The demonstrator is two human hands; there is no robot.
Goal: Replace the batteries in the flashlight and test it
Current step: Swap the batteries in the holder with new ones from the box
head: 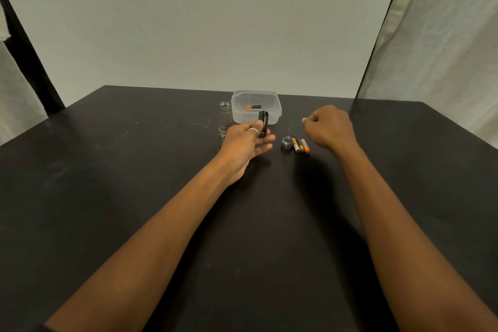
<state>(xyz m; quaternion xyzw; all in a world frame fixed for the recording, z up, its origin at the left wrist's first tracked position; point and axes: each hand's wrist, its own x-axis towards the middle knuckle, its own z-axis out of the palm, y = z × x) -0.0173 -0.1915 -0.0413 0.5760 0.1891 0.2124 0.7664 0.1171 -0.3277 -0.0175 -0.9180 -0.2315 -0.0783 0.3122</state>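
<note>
My left hand [246, 143] pinches a black battery holder [263, 122] between thumb and fingers and holds it upright just above the table. Behind the hand stands the silver flashlight body [225, 118], its open end up. The silver tail cap [287, 142] with its spring lies on the table to the right, with two small orange and gold batteries [301, 145] beside it. My right hand [330, 127] hovers past those batteries with curled fingers; nothing shows in it. A clear plastic box [256, 96] at the back holds one black and orange battery [253, 107].
Everything sits on a black table [134, 170] whose far edge runs just behind the box. A pale backdrop rises behind it, with cloth hanging at both sides and a dark post at the left.
</note>
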